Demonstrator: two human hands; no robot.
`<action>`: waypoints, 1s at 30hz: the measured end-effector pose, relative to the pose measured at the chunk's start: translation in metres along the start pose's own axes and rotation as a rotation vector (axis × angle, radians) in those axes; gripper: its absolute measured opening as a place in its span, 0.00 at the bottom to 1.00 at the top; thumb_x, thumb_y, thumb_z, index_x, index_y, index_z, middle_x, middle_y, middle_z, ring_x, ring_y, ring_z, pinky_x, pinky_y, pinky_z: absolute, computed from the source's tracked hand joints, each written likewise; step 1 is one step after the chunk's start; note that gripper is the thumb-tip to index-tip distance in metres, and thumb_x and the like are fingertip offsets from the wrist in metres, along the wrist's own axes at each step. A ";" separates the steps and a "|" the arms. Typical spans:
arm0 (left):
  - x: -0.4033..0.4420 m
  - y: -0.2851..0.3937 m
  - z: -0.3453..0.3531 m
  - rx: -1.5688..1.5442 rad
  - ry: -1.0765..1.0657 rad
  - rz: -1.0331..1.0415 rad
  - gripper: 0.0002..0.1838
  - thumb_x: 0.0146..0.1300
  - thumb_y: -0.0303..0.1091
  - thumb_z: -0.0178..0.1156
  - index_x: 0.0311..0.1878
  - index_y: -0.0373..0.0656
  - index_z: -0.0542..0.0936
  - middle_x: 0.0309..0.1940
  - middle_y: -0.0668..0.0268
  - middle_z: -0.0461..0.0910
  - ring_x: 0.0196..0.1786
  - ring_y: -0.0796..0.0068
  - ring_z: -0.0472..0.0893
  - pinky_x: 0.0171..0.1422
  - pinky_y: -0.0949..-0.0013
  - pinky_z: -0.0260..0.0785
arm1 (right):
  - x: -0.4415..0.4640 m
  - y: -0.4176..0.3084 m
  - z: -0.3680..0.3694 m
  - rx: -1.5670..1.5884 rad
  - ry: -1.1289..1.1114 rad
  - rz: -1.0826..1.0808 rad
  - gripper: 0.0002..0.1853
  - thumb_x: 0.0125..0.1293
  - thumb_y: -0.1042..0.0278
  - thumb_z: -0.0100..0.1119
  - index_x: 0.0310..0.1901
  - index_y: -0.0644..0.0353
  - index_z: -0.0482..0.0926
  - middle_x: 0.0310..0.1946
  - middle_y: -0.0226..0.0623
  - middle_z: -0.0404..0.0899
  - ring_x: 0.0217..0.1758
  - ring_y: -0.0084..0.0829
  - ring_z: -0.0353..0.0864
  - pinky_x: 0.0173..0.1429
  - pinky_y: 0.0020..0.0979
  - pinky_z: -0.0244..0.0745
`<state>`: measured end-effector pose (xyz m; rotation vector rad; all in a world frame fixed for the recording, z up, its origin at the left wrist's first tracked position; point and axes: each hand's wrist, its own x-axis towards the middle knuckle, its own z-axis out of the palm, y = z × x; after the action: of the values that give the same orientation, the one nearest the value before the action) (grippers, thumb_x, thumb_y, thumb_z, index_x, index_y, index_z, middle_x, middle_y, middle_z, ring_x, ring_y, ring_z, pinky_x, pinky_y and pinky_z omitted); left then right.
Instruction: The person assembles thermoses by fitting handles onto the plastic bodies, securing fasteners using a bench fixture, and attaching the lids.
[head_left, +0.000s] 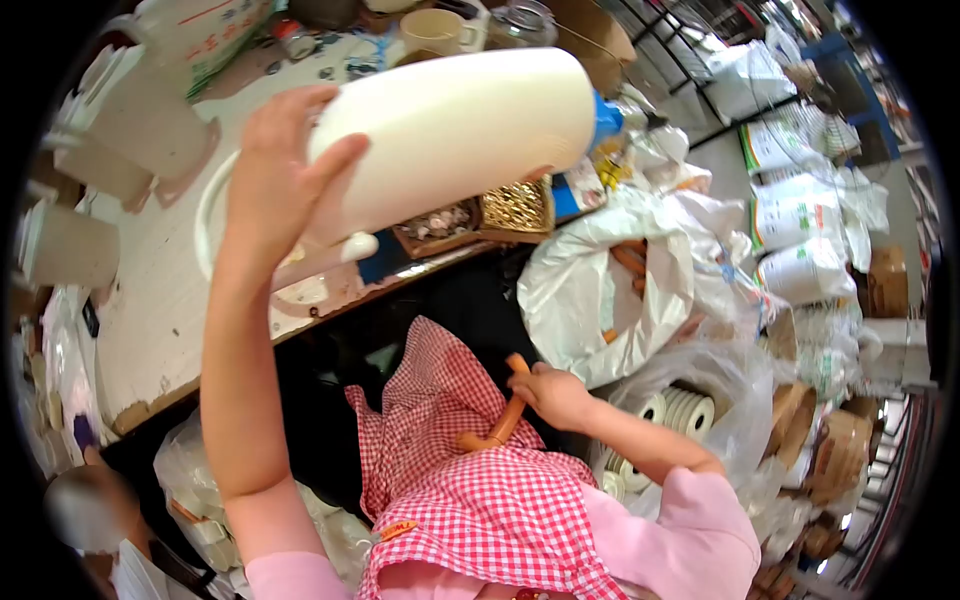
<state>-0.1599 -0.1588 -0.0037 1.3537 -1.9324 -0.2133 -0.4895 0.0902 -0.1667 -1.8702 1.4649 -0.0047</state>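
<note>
Gripping one white container (470, 125): left hand (275, 160). Pinching one orange-brown piece (507, 422) over checked apron (500, 505): right hand (558, 396).

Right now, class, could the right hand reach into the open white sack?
Probably yes: the right hand is just beside the white sack, whose mouth gapes open and looks unblocked, though that hand holds an orange-brown piece.
</note>
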 end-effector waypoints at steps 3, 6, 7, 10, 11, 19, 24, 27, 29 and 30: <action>0.000 0.000 -0.002 0.040 -0.028 0.012 0.29 0.59 0.50 0.69 0.58 0.41 0.80 0.57 0.55 0.80 0.64 0.55 0.75 0.70 0.55 0.66 | -0.012 -0.028 -0.017 -0.191 0.130 -0.203 0.10 0.61 0.67 0.63 0.45 0.52 0.84 0.38 0.44 0.71 0.45 0.47 0.76 0.44 0.44 0.77; -0.002 0.002 -0.002 0.053 0.026 0.019 0.30 0.57 0.51 0.70 0.57 0.41 0.81 0.56 0.55 0.81 0.63 0.55 0.75 0.67 0.55 0.68 | -0.004 -0.035 -0.019 -0.189 0.027 -0.471 0.16 0.50 0.75 0.62 0.44 0.59 0.83 0.44 0.44 0.75 0.50 0.47 0.76 0.53 0.42 0.73; -0.002 0.001 -0.001 0.055 0.031 0.022 0.30 0.57 0.52 0.70 0.57 0.41 0.82 0.56 0.56 0.80 0.63 0.54 0.74 0.67 0.55 0.69 | 0.001 -0.034 -0.018 -0.092 -0.087 -0.546 0.18 0.50 0.76 0.62 0.45 0.61 0.82 0.47 0.43 0.75 0.50 0.46 0.76 0.55 0.42 0.73; -0.004 0.000 0.000 0.089 0.072 0.013 0.31 0.55 0.53 0.71 0.56 0.42 0.82 0.57 0.57 0.79 0.64 0.55 0.74 0.65 0.55 0.70 | 0.013 -0.051 -0.023 0.056 -0.352 -0.454 0.27 0.49 0.78 0.63 0.56 0.63 0.76 0.51 0.44 0.76 0.59 0.47 0.75 0.60 0.43 0.72; -0.005 0.001 -0.002 0.095 0.079 0.004 0.31 0.55 0.53 0.71 0.56 0.42 0.82 0.57 0.57 0.79 0.64 0.55 0.74 0.65 0.55 0.70 | 0.015 -0.058 -0.023 0.143 -0.373 -0.465 0.29 0.50 0.77 0.64 0.59 0.63 0.74 0.53 0.44 0.77 0.61 0.47 0.75 0.62 0.42 0.71; -0.005 -0.008 -0.013 0.114 -0.021 -0.031 0.35 0.50 0.57 0.74 0.59 0.49 0.80 0.57 0.61 0.77 0.66 0.58 0.73 0.68 0.53 0.68 | 0.015 -0.082 -0.082 0.436 -0.301 -0.366 0.18 0.63 0.67 0.71 0.50 0.60 0.74 0.33 0.33 0.78 0.34 0.25 0.79 0.39 0.29 0.73; -0.012 -0.013 -0.015 0.068 -0.019 -0.041 0.32 0.50 0.52 0.74 0.57 0.48 0.80 0.58 0.61 0.78 0.65 0.57 0.74 0.69 0.54 0.67 | 0.022 -0.115 -0.118 0.915 -0.128 -0.136 0.24 0.73 0.60 0.60 0.60 0.61 0.62 0.27 0.30 0.71 0.22 0.18 0.71 0.27 0.22 0.70; -0.012 -0.020 -0.011 0.019 0.023 -0.017 0.32 0.49 0.52 0.74 0.57 0.49 0.81 0.57 0.62 0.78 0.65 0.57 0.74 0.69 0.54 0.68 | 0.040 -0.146 -0.161 0.735 -0.028 -0.195 0.23 0.75 0.54 0.55 0.59 0.63 0.64 0.25 0.33 0.74 0.20 0.21 0.73 0.27 0.21 0.71; -0.014 -0.022 -0.010 -0.013 0.051 -0.002 0.32 0.49 0.51 0.74 0.57 0.49 0.81 0.57 0.62 0.78 0.65 0.58 0.74 0.69 0.54 0.68 | 0.053 -0.169 -0.198 0.680 0.123 -0.253 0.19 0.75 0.53 0.51 0.51 0.64 0.72 0.23 0.34 0.75 0.21 0.21 0.74 0.28 0.22 0.74; -0.014 -0.021 -0.011 -0.004 0.053 -0.008 0.32 0.49 0.51 0.74 0.57 0.49 0.81 0.56 0.63 0.78 0.64 0.58 0.74 0.69 0.54 0.68 | 0.060 -0.187 -0.222 0.598 0.173 -0.300 0.21 0.75 0.51 0.50 0.49 0.64 0.72 0.22 0.32 0.75 0.20 0.21 0.73 0.27 0.21 0.72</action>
<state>-0.1353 -0.1524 -0.0138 1.3518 -1.8817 -0.1829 -0.4081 -0.0679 0.0705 -1.5883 1.1091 -0.6868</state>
